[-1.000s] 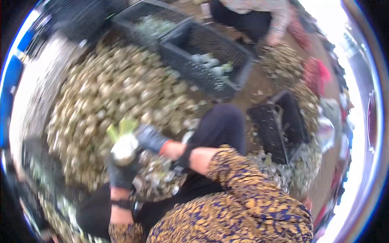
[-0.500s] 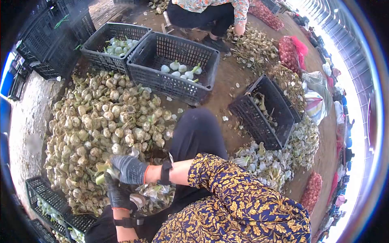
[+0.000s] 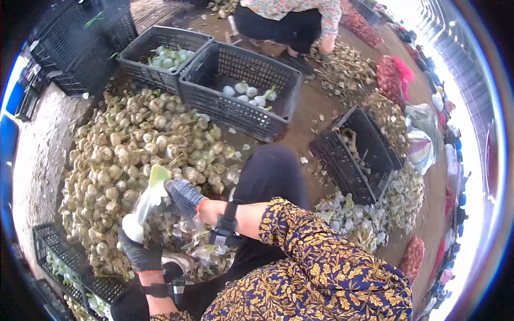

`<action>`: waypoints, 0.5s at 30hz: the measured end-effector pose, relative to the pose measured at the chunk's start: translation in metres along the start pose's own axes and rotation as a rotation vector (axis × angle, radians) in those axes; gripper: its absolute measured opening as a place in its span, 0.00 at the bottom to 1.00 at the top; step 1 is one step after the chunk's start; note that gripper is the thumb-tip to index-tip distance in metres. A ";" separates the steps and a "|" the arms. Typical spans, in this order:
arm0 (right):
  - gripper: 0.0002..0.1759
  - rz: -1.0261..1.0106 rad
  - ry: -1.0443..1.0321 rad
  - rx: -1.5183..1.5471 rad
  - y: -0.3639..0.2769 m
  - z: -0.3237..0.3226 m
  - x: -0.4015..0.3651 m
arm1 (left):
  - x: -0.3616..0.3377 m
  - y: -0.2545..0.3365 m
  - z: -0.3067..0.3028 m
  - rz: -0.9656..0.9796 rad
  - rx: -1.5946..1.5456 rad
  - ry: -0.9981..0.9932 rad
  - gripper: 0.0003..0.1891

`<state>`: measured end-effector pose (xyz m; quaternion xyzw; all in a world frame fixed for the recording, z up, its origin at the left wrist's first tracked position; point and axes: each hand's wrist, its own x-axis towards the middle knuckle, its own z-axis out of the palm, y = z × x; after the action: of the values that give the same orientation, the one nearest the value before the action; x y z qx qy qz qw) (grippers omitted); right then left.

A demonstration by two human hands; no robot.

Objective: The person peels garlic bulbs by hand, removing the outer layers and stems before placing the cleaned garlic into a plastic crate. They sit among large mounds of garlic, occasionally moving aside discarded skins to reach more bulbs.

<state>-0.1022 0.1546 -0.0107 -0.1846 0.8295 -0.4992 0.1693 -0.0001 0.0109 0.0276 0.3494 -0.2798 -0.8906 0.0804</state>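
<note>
My left hand (image 3: 141, 253), in a dark glove, closes around the base of a white garlic bulb (image 3: 133, 229). A pale, partly blurred strip of garlic skin (image 3: 149, 199) stretches up from the bulb and ends in a yellow-green tip. At its upper part my right hand (image 3: 185, 199), in a grey glove, has its fingers closed on the strip. Beyond both hands spreads a large heap of unpeeled garlic (image 3: 123, 155) with dry stalks. Loose peelings (image 3: 211, 249) lie beneath my right forearm, beside my leg.
Two black crates (image 3: 241, 115) ahead contain peeled white bulbs. A tilted black crate (image 3: 342, 166) sits at right among peelings (image 3: 396, 198). Another crate (image 3: 53, 235) with garlic stands at lower left. Stacked crates (image 3: 85, 48) rise at upper left. A person (image 3: 289, 24) crouches ahead near red net sacks (image 3: 390, 77).
My hands have moved apart: the right up and to the right with the skin strip, the left slightly down and left with the bulb. The white bulb now shows. The view shifted slightly.
</note>
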 end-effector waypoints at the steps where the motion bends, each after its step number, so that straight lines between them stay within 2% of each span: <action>1: 0.08 0.108 0.156 0.509 0.053 0.052 0.021 | 0.000 0.004 -0.003 -0.052 0.007 -0.082 0.18; 2: 0.10 0.133 0.370 1.019 0.103 0.102 0.041 | -0.001 0.009 -0.006 -0.097 0.010 -0.164 0.17; 3: 0.10 0.014 0.374 0.804 0.170 0.133 0.070 | -0.005 0.008 -0.005 0.007 -0.083 -0.102 0.18; 4: 0.10 -0.098 0.403 0.590 0.140 0.098 0.073 | -0.005 0.013 -0.012 0.058 -0.027 -0.197 0.18; 5: 0.10 -0.013 0.340 0.291 0.116 0.065 0.047 | -0.007 0.018 -0.019 0.057 -0.007 -0.160 0.18; 6: 0.10 -0.053 0.312 -0.057 0.065 0.022 0.022 | -0.008 0.024 -0.020 0.057 0.012 -0.125 0.18; 7: 0.10 -0.144 0.276 -0.207 0.052 0.016 0.013 | -0.008 0.026 -0.018 0.029 -0.041 -0.214 0.17; 8: 0.11 -0.266 0.197 -0.313 0.045 0.023 0.006 | -0.005 0.028 -0.021 0.025 -0.037 -0.214 0.17; 9: 0.14 -0.435 -0.057 -0.191 0.044 0.024 -0.011 | 0.001 0.029 -0.027 0.095 0.010 -0.061 0.17; 10: 0.18 -0.420 -0.564 -0.332 0.029 0.022 -0.019 | 0.004 0.027 -0.031 0.168 0.056 0.095 0.18; 11: 0.23 -0.184 -0.836 -0.426 0.016 0.016 -0.034 | 0.004 0.022 -0.036 0.137 0.064 -0.023 0.19; 12: 0.28 -0.103 -1.009 -0.486 0.006 0.016 -0.043 | 0.006 0.019 -0.028 0.138 0.000 0.179 0.22; 14: 0.26 -0.093 -0.953 -0.505 -0.012 0.000 -0.043 | 0.007 0.015 -0.047 0.032 -0.009 -0.109 0.19; 15: 0.25 -0.161 -0.868 -0.536 0.000 0.005 -0.035 | 0.023 0.002 -0.067 0.123 0.161 -0.146 0.21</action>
<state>-0.0689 0.1676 -0.0096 -0.4749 0.7647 -0.1581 0.4058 0.0273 -0.0284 -0.0245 0.2711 -0.3765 -0.8817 0.0857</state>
